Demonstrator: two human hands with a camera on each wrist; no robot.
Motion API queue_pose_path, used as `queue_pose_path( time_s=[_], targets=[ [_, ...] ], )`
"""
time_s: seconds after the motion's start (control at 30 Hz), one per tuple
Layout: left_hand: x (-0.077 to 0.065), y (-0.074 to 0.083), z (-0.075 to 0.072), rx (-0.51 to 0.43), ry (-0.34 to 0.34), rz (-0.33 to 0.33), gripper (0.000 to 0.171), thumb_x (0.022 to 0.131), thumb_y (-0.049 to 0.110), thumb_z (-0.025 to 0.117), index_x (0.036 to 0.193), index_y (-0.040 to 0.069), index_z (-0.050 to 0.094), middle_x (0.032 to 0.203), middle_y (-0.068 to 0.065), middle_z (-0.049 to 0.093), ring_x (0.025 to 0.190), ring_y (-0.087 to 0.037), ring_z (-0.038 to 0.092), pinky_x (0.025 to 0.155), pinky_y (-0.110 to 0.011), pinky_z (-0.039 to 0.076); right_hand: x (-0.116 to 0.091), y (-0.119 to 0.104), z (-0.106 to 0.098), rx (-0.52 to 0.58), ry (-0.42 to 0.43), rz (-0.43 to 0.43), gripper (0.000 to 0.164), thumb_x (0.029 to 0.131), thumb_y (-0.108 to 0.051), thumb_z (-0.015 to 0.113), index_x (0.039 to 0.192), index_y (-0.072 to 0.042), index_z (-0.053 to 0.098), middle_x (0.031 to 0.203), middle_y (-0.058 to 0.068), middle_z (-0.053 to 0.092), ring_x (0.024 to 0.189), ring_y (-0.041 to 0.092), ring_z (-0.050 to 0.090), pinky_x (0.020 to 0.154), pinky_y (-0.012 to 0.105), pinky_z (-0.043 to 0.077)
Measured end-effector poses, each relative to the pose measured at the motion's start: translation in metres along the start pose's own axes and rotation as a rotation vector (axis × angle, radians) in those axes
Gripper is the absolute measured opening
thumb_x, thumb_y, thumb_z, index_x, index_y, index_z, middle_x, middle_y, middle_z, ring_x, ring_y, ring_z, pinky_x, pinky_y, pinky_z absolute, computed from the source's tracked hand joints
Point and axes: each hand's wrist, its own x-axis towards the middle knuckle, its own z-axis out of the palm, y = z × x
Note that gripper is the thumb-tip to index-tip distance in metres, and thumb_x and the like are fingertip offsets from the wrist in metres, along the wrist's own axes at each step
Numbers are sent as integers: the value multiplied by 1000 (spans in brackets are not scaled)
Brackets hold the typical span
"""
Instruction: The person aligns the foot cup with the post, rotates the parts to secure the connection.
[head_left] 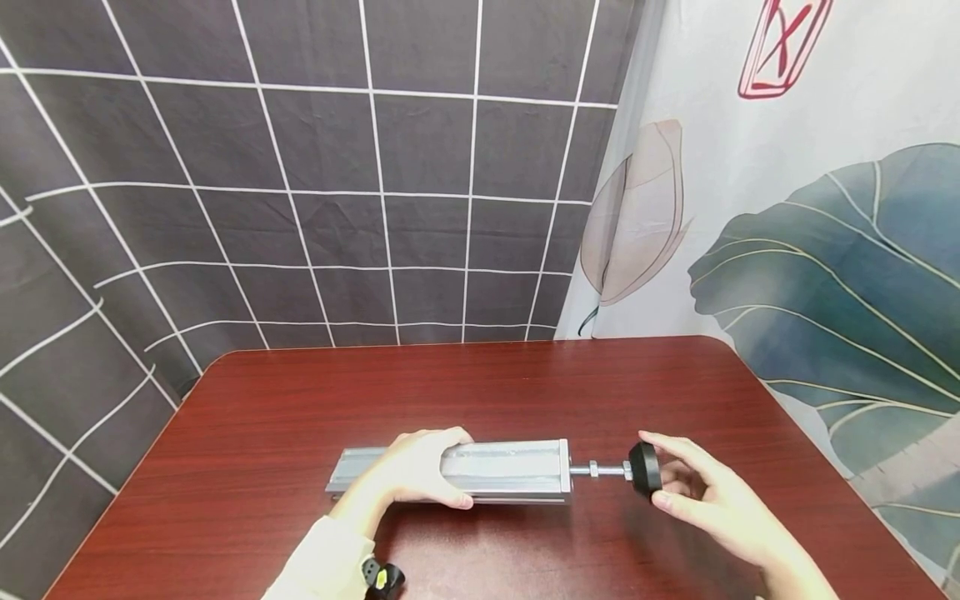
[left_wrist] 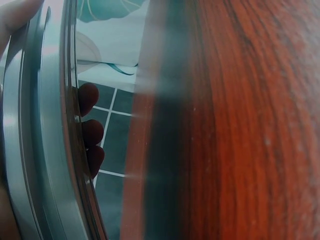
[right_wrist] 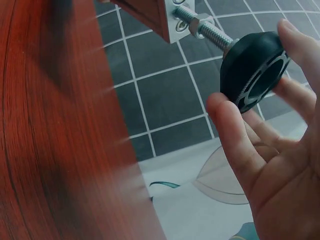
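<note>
From the head feed, I have a silver metal bar (head_left: 517, 468) at six o'clock, lying lengthwise from nine to three. The left hand (head_left: 420, 469) grips it just to the nine o'clock side of its middle, thumb along the near edge; the left wrist camera shows three fingertips (left_wrist: 91, 132) poking past the opposite edge. I read the bar as raised off the red-brown table (head_left: 420, 383), but the tabletop blurs up close, so I wouldn't swear to it.

A threaded rod (right_wrist: 216, 37) juts from the bar's three o'clock end plate (head_left: 564, 467), carrying a nut (right_wrist: 201, 25) partway along and a round black foot (head_left: 642, 469) at its tip. I see the right hand (head_left: 708, 500) pinching that foot's rim between thumb and a finger, other fingers curled behind.

Dark gridded cloth (head_left: 315, 225) hangs at eleven o'clock, a leaf-printed curtain (head_left: 825, 325) at three.
</note>
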Motion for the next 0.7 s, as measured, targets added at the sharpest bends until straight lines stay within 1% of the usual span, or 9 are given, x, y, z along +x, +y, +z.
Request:
queue_pose_path(
  time_s=[0.1,0.2,0.27,0.33,0.43,0.5,0.57,0.63,0.7],
  targets=[
    [0,0,1,5,0,-1,62,54,56,77,107,30,60,90,17,62,80,-2,56,73,-34,43,2,0,2,-10,34,20,58,81,9,63,134,-8,47,101,-5,58,66,12,60,61,25,47],
    [1,-1,1,12,-1,-6,62,54,56,78,107,29,60,91,16,62,80,-2,56,73,-35,42,5,0,4,4,44,50,51,85,7,59,131,-10,49,92,-3,59,57,13,58,59,26,47],
    [1,-2,1,14,-2,-9,62,54,56,78,107,29,60,91,16,62,80,-2,56,73,-36,42,5,-1,5,2,48,66,47,87,6,57,130,-11,50,88,-2,59,55,14,57,60,26,46],
    [1,-2,1,14,-2,-6,62,54,56,78,106,29,60,91,16,62,80,-2,56,73,-36,42,6,-2,5,-1,49,69,45,87,6,56,130,-10,49,88,-1,59,55,14,57,60,26,46],
    [1,-1,1,13,1,6,61,54,56,78,106,28,60,90,15,63,80,-3,57,72,-35,43,5,-2,4,14,47,68,54,85,8,57,134,-8,44,99,-4,57,67,12,59,64,24,48],
    [1,-2,1,13,4,14,61,54,56,78,106,28,60,90,15,63,79,-3,57,72,-35,43,3,-1,3,24,29,46,65,81,10,61,139,-6,37,113,-5,55,83,10,60,71,22,48],
    [2,-2,2,13,5,18,61,54,56,78,106,27,60,90,15,63,79,-3,57,71,-35,43,1,1,0,40,3,18,75,77,12,66,142,-5,32,125,-5,50,99,8,56,79,19,45],
    [2,-3,3,17,4,15,62,54,56,78,107,28,60,90,15,63,79,-3,57,72,-35,43,1,6,0,76,-30,-86,79,73,16,67,141,1,31,138,3,41,110,9,52,87,17,41],
    [2,-4,2,13,6,7,62,54,55,78,107,28,59,90,15,63,79,-3,57,73,-36,42,1,9,0,125,-66,-168,76,71,20,66,138,5,34,143,12,32,116,10,49,91,17,39]
  ],
)
